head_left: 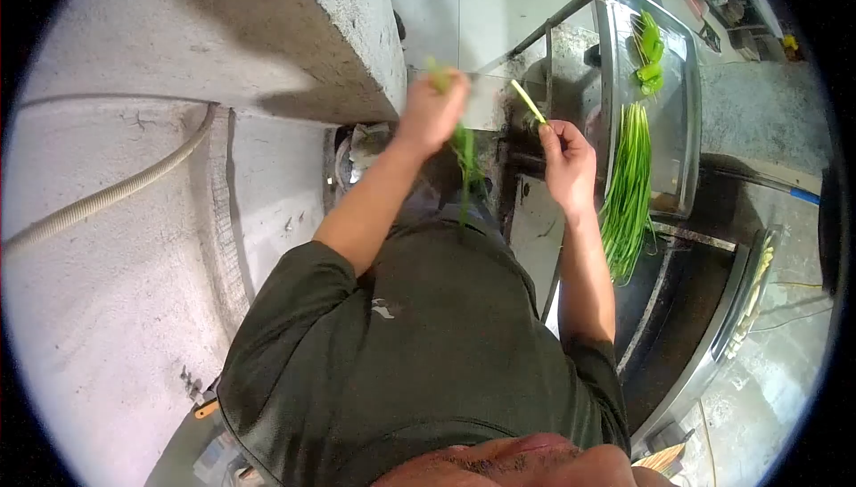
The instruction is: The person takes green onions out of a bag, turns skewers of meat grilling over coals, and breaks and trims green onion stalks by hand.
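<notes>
Upper centre of frame: the left-hand grip (432,115) holds blurred, narrow green leaves (465,150); the right-hand grip (571,164) pinches a slim pale-green stalk (528,101). Upper right: a bundle of long, thin green stalks (630,184) overhangs the lower edge of a rectangular silver metal tray (675,126).

The left forearm (367,206) is extended forward and angled inward; the left hand (432,112) is curled closed and slightly blurred. The right forearm (588,264) is pointed forward. In the right hand (572,166), the thumb (553,143) is pinched toward the bent fingers (573,133).
</notes>
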Demonstrator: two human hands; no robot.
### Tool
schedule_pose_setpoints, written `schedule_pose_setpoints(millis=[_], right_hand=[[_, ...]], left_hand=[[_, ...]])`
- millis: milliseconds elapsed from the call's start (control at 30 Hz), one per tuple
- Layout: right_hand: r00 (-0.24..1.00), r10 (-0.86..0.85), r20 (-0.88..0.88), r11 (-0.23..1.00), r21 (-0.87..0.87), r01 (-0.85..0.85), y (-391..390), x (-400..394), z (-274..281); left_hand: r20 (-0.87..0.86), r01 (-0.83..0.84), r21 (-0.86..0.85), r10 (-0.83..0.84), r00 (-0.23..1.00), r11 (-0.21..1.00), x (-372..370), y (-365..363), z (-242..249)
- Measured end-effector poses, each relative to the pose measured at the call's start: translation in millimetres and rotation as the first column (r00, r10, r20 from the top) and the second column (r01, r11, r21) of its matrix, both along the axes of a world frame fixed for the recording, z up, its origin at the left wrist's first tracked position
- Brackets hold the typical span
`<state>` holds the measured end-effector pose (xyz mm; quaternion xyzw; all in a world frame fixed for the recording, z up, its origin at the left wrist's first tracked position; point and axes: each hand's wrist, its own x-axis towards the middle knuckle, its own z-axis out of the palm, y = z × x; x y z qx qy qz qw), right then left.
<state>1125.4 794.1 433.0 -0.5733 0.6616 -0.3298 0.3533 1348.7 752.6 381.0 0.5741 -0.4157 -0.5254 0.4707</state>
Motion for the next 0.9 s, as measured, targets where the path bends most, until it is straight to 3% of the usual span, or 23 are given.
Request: schedule_pose_setpoints(millis=[33, 100, 200, 300, 367, 433, 533, 833, 900], right_hand=[[0.994, 0.003, 0.111, 0.998, 0.067, -0.011, -2, -4, -10], [0.957, 0.002, 0.291, 0.985, 0.164, -0.052, -1, 1, -21], [0.903, 0.021, 0.429, 0.967, 0.221, -0.127, -5, 20, -23], [0.886, 0.068, 0.459, 0.951, 0.238, -0.197, -5, 38, -29], [0.901, 0.101, 0.422, 0.945, 0.242, -0.220, -4, 49, -30], [0.912, 0.157, 0.379, 0.940, 0.225, -0.255, -2, 54, -29], [0.935, 0.201, 0.292, 0.940, 0.210, -0.268, 0, 56, -21], [0.946, 0.173, 0.275, 0.933, 0.261, -0.247, 10, 28, -4], [0.944, 0.201, 0.260, 0.931, 0.248, -0.267, 11, 20, -2]], left_hand=[[0.013, -0.202, -0.029, 0.202, 0.979, 0.979, 22, 7, 4], [0.250, -0.359, 0.001, 0.348, 0.904, 0.933, 55, 15, -11], [0.411, -0.564, 0.020, 0.507, 0.757, 0.826, 70, 34, -8], [0.366, -0.314, -0.146, 0.346, 0.864, 0.938, 54, 53, -41], [0.265, -0.052, -0.264, 0.124, 0.956, 0.963, 29, 56, -19], [0.248, 0.071, -0.099, -0.044, 0.968, 0.993, 7, 51, 12], [-0.134, 0.093, -0.162, -0.115, 0.984, 0.982, -10, 41, 1], [-0.239, 0.374, -0.056, -0.376, 0.895, 0.926, -22, 35, -7], [-0.007, 0.354, -0.192, -0.362, 0.932, 0.915, -27, 33, 0]])
